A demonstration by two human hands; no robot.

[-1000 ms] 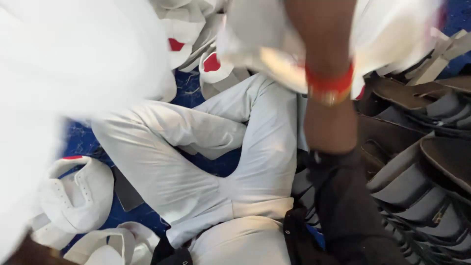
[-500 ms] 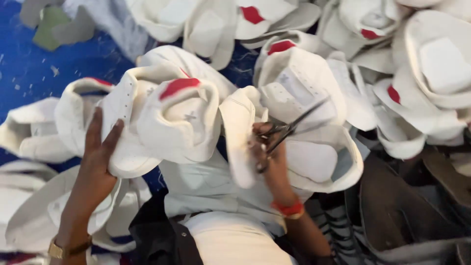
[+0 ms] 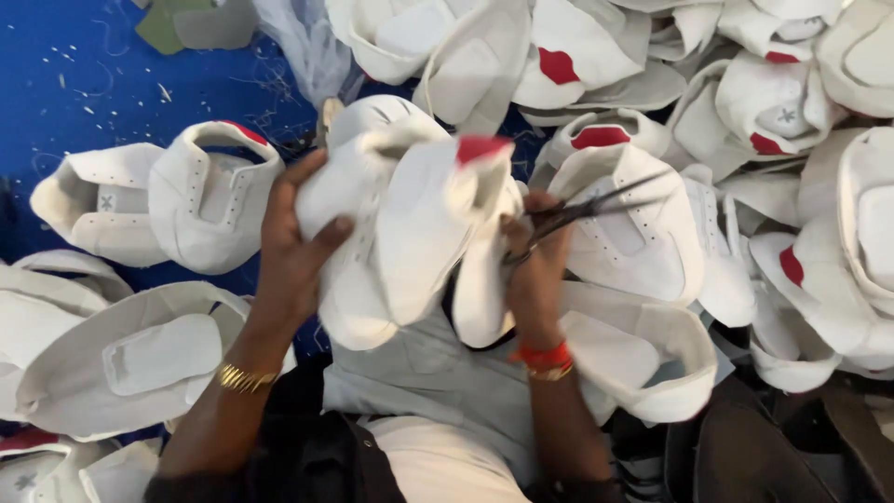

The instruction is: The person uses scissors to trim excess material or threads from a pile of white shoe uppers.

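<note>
Head view: left hand point(image 3: 293, 247) grips white leather shoe upper with red tab point(image 3: 405, 224), raised mid-frame over blue floor point(image 3: 102, 84); right hand point(image 3: 538, 270) clenches dark metal scissors point(image 3: 582, 212). Trimming step; blades need aligning at edge.

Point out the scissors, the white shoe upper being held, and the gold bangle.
scissors point(image 3: 596, 207), head view, on the blades.
white shoe upper point(image 3: 419, 224), head view, on its middle panel.
gold bangle point(image 3: 244, 378), head view, on the left wrist.

left hand point(image 3: 289, 247) – holds white shoe upper point(image 3: 400, 224) | right hand point(image 3: 538, 270) – scissors point(image 3: 582, 212)
</note>
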